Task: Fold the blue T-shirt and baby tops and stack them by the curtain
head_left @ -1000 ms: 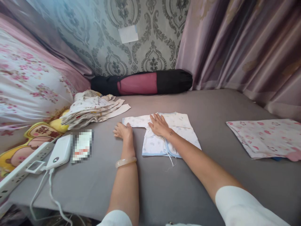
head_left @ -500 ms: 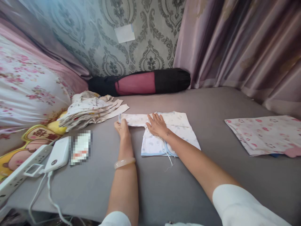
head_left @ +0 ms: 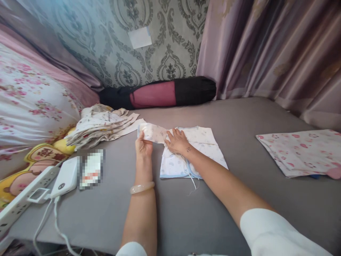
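one small shirt (head_left: 201,137) on bed (head_left: 194,213); left hand (head_left: 144,146) pinches sleeve (head_left: 155,133) near cuff, right hand (head_left: 177,141) lies flat on shirt, gripping nothing. likely light, soft, floppy; best held near cuff, body pinned.

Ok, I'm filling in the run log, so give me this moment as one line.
left hand: gripping sleeve end | right hand: resting on shirt | left side: cloth pile | right side: folded cloth
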Available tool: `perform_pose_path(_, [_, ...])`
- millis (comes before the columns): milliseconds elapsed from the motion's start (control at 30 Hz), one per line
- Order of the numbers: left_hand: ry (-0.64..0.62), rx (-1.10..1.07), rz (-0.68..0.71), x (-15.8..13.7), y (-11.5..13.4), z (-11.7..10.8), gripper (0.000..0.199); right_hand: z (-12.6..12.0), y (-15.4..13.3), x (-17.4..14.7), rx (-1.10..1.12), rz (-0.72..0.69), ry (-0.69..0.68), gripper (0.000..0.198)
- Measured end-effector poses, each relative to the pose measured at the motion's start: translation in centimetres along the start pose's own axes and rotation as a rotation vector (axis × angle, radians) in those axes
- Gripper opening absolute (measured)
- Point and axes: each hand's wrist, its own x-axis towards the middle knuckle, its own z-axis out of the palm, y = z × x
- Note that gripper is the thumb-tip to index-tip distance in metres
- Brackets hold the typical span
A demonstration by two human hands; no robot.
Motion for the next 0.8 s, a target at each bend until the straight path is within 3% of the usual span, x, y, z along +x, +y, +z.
perform_pose_path(300, [-0.210,0.021,-0.018,-1.9,-1.2,3.0,0.025,-1.6,-0.3,1.1,0.016,0.037,-0.079,0.054])
perform_pose_path(400, [-0.215,0.024,0.000,-2.1,-1.8,3.8,0.025,-1.9,0.9,0.9,0.114,-0.036,-0.119,0.050])
perform_pose_path(500, [-0.143,0.097,0.034,-2.3,-2.2,4.2,0.022,-2.4,2.9,0.5,0.255,-0.079,-0.017,0.043])
perform_pose_path(633, [-0.009,0.255,0.078,-3.0,-2.7,4.5,0.015,-2.8,5.6,-0.6,0.568,0.178,0.176,0.034])
perform_pose_path(800, [-0.159,0.367,0.146,-4.3,-3.5,5.3,0.022,-2.9,7.2,-2.5,1.238,0.561,0.113,0.021])
